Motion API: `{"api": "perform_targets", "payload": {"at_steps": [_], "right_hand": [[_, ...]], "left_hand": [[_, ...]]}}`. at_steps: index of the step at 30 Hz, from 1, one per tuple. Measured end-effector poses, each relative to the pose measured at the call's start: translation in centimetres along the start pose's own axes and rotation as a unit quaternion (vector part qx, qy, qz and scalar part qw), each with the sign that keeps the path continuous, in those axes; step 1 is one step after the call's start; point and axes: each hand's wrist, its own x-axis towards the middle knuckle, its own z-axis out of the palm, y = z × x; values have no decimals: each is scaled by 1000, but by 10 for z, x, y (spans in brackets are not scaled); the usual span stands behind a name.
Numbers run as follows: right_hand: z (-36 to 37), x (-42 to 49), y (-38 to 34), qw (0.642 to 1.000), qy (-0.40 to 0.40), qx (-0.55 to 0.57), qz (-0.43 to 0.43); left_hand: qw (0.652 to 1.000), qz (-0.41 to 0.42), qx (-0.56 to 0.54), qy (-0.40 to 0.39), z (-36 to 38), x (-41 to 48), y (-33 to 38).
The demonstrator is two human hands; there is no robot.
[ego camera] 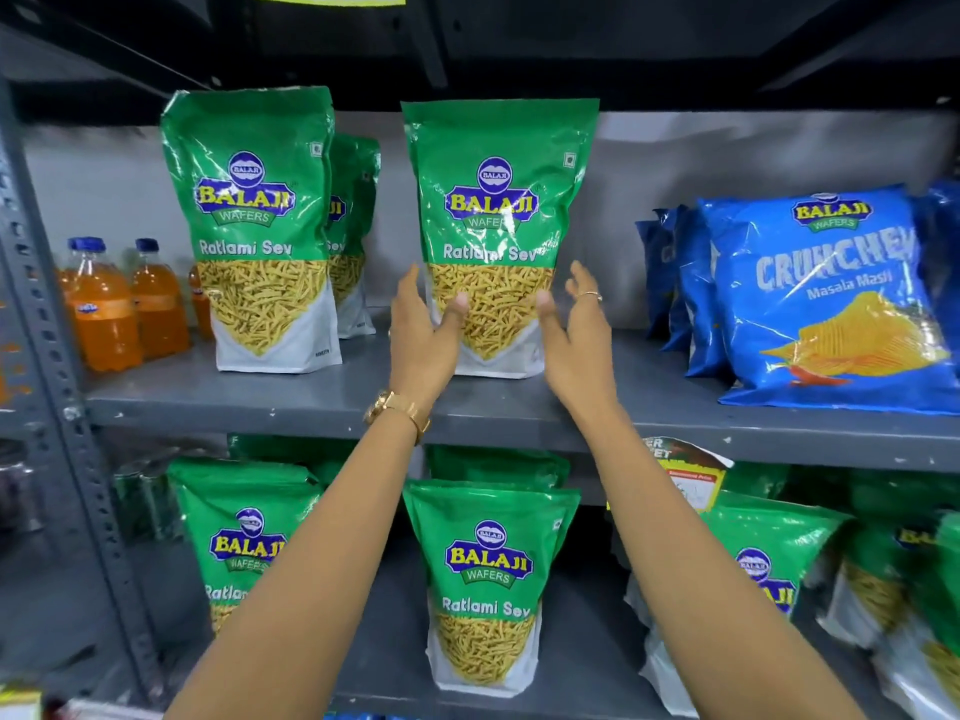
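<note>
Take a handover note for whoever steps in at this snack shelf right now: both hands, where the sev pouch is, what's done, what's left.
Left hand: open, at the pouch's left edge, thumb on its front.
Right hand: open, at the right edge, thumb at the front, fingers apart from it.
Ratlami Sev pouch: upright on the upper shelf, between another sev pouch and the blue Crunchex bags.
Done: pouch stands on its base, label facing out.
Left: probably a final straighten, then draw the hands clear; neither hand grips it.

Green Ratlami Sev pouch (496, 220) stands upright on grey shelf (322, 402).
</note>
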Motion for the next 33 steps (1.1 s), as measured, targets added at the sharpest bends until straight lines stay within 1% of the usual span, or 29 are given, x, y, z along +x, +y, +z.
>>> {"api": "perform_targets", "payload": {"at_steps": [2,5,7,8,10,11,12,13,14,15,17,19,20,22,24,26,27,28,31,33], "right_hand": [[-12,-21,-6,995,66,53,-45],[-33,-67,-5,973,167,109,-115],[-50,-103,8,961,219,95,-140],[-60,-121,17,956,244,80,-140],[-82,-153,39,946,301,56,-104],[-96,-167,53,938,335,53,-69],[-109,-178,68,926,372,59,-32],[-123,-188,84,911,407,68,6],[-137,-196,100,897,432,76,52],[-150,-203,117,887,442,85,106],[-176,-215,159,879,412,105,216],[-196,-222,201,876,339,116,323],[-203,-223,219,873,292,118,371],[-204,-221,243,865,202,135,440],[-210,-210,265,860,120,140,476],[-206,-198,281,855,63,162,488],[-204,-193,287,853,46,183,487],[-201,-189,291,848,38,203,488],[-194,-184,295,826,18,250,505],[-193,-187,298,824,5,264,502]], "left_hand": [[994,98,23,46,0,-23,8],[962,253,8,99,6,-74,6],[945,315,-14,85,15,-116,-4],[942,328,-28,62,22,-136,-10],[948,314,-59,11,39,-177,-25],[956,282,-80,-19,52,-197,-33],[966,232,-104,-49,65,-216,-41],[975,165,-126,-75,81,-233,-47],[980,85,-151,-98,96,-250,-53],[977,3,-173,-121,111,-263,-59],[963,-137,-184,-145,146,-280,-73],[946,-234,-169,-145,175,-283,-88],[937,-272,-173,-134,189,-282,-92],[924,-311,-186,-123,206,-275,-103],[910,-339,-219,-97,234,-273,-106],[876,-396,-268,-58,250,-267,-108],[867,-410,-280,-44,256,-265,-111],[866,-414,-278,-39,260,-264,-116],[854,-445,-265,-45,270,-263,-123],[859,-443,-251,-62,275,-267,-123]]}}
